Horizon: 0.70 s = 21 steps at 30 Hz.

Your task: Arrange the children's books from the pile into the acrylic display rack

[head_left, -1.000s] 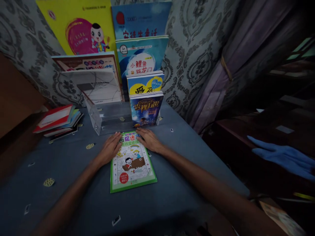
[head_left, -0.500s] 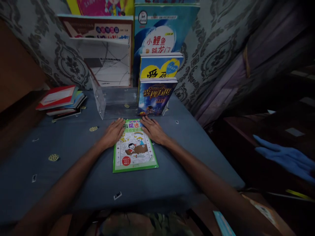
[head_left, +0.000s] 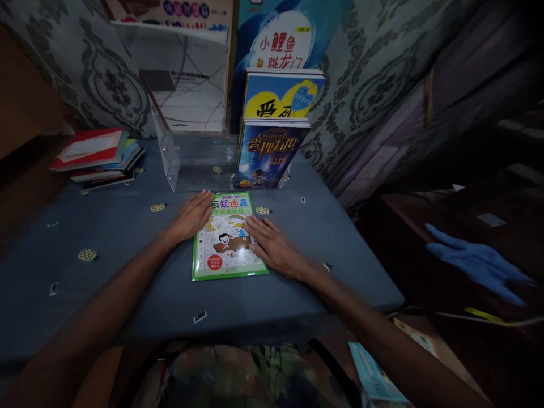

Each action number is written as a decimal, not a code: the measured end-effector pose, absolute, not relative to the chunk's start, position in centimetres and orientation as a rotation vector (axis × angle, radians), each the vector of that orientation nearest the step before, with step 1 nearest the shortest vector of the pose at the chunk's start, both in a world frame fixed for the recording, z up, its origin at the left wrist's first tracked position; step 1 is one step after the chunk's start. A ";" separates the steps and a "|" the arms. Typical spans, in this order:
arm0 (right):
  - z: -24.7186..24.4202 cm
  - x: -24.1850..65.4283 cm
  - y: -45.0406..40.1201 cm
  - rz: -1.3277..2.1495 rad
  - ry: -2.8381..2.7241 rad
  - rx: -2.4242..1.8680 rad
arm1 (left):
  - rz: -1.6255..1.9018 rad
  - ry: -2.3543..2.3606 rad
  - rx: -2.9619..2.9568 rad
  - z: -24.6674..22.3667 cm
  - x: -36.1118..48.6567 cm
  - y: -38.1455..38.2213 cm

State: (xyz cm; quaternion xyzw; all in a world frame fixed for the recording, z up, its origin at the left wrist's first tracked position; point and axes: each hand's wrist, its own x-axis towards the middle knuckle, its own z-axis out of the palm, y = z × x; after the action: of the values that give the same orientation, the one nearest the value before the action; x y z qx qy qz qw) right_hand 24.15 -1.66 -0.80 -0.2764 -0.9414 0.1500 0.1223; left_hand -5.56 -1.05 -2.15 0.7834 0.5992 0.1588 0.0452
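A green-bordered picture book (head_left: 229, 260) with a cartoon cover lies flat on the cloth-covered table (head_left: 140, 294). My left hand (head_left: 192, 217) rests at its upper left edge, fingers stretched out over the border. On the right side of the cover lies my right hand (head_left: 274, 245), fingers extended and slightly apart. Just beyond the book stands a clear acrylic rack (head_left: 170, 164). Its right side holds a dark blue book (head_left: 272, 153) in front of a blue and yellow book (head_left: 280, 93). A white booklet (head_left: 191, 85) leans in its left side.
Several books with a red one (head_left: 91, 148) on top are stacked at the table's left. A taller teal book (head_left: 293, 28) stands behind the rack, against a patterned curtain (head_left: 361, 85). Blue gloves (head_left: 480, 260) lie on a dark surface to the right.
My right hand has slid from the book's upper right corner down along its right side. My left hand stays at the upper left edge. The view has tilted lower.
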 end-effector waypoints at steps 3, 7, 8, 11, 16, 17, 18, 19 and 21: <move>-0.7 25.7 -4.3 0.504 -2.766 -0.751 | 0.485 1.831 2.398 -2.3 -5.6 -1.0; -0.2 28.0 -7.0 0.614 -2.767 -0.696 | 0.484 1.829 2.388 -2.3 -5.6 -0.9; 0.1 28.4 -7.3 0.635 -2.766 -0.685 | 0.487 1.828 2.381 -2.3 -5.6 -0.9; 0.9 27.8 -6.3 0.640 -2.759 -0.649 | 0.496 1.804 2.346 -1.7 -5.7 -0.8; 1.5 20.4 -0.8 0.519 -2.811 -0.599 | 0.563 1.710 2.208 -0.5 -6.3 -0.9; 1.4 18.4 0.3 0.485 -2.833 -0.608 | 0.596 1.700 2.171 -0.3 -6.5 -0.9; 1.3 16.4 1.3 0.452 -2.840 -0.621 | 0.633 1.692 2.135 -0.2 -6.6 -0.9; 1.2 14.7 2.0 0.433 -2.853 -0.604 | 0.671 1.680 2.101 -0.1 -6.7 -0.9; 0.8 12.0 2.3 0.391 -2.838 -0.570 | 0.733 1.639 2.034 0.2 -7.0 -0.8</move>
State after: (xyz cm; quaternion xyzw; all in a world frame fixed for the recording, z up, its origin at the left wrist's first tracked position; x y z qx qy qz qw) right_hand 12.01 2.34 0.79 -0.1941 -0.9657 0.1329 0.1100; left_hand -7.01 -0.82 0.16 0.7325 0.5904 0.2641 0.2126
